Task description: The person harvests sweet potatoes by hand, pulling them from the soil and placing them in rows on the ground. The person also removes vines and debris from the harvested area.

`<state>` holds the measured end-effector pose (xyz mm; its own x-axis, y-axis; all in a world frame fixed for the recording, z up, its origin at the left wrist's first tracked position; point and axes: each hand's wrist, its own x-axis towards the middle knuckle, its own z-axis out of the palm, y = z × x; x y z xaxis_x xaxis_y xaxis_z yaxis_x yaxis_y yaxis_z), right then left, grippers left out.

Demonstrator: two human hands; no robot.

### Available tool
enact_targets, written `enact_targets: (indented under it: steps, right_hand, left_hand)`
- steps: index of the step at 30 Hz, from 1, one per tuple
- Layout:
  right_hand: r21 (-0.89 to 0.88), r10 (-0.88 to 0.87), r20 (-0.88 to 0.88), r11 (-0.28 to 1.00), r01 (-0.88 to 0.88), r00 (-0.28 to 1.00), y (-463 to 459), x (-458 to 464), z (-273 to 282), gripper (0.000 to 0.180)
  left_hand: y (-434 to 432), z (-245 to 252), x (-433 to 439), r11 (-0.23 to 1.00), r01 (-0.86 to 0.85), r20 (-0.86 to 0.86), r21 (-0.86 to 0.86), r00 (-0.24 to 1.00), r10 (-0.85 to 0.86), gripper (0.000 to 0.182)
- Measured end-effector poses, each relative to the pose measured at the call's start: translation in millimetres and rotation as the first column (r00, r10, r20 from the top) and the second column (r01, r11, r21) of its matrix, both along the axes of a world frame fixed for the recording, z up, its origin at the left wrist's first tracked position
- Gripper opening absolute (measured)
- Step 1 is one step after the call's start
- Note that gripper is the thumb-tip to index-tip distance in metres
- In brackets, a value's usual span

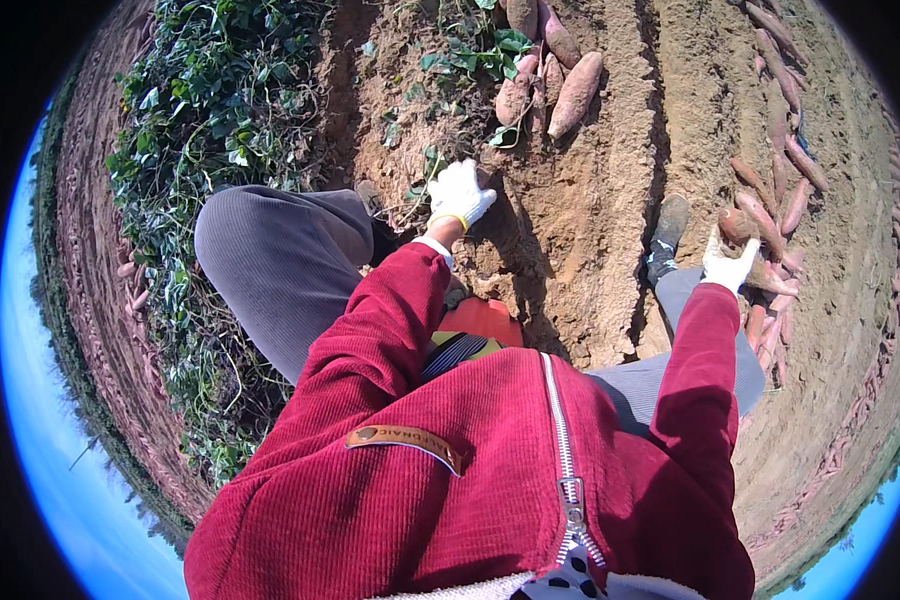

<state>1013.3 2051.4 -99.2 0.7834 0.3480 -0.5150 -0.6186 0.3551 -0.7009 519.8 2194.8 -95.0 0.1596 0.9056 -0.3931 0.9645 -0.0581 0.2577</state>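
My right hand (729, 261), in a white knit glove, is at the right with thumb and fingers spread around a sweet potato (737, 225). That root touches a long row of harvested sweet potatoes (795, 206) on the soil. My left hand (461, 191), gloved the same way, is low over the dug ridge, knuckles up, beside some vine stems. Its fingertips are hidden, so what it grips cannot be seen. Ahead of it, a cluster of unearthed sweet potatoes (576, 94) rests on the ridge with leaves and stems among them.
Heaped green sweet potato vines (217, 97) run along the left. A furrow (649, 150) lies between the ridge and my right shoe (669, 225). An orange-red object (484, 321) is between my legs. Further rows of roots (832, 472) lie to the far right.
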Motion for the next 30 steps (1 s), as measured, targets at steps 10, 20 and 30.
enact_targets:
  steps: [10, 20, 30]
  right_hand:
    - [-0.054, 0.87, -0.194, 0.451, -0.891, 0.452, 56.1, -172.1, -39.8, 0.045]
    - [-0.07, 0.86, -0.439, 0.255, -0.964, 0.26, 30.6, -288.7, -42.8, 0.034]
    - [-0.608, 0.653, 0.047, 0.619, -0.497, 0.756, 10.8, -17.3, 28.6, 0.04]
  left_hand:
    - [6.8, -45.1, 1.6, 0.985, 0.116, -0.115, -0.128, 0.985, -0.131, 0.047]
    - [-84.0, 13.5, 35.1, 0.959, 0.28, 0.375, 0.036, 0.886, -0.273, 0.041]
    - [-25.3, -1.8, 13.9, 0.755, 0.651, 0.037, -0.079, 0.759, -0.65, 0.085]
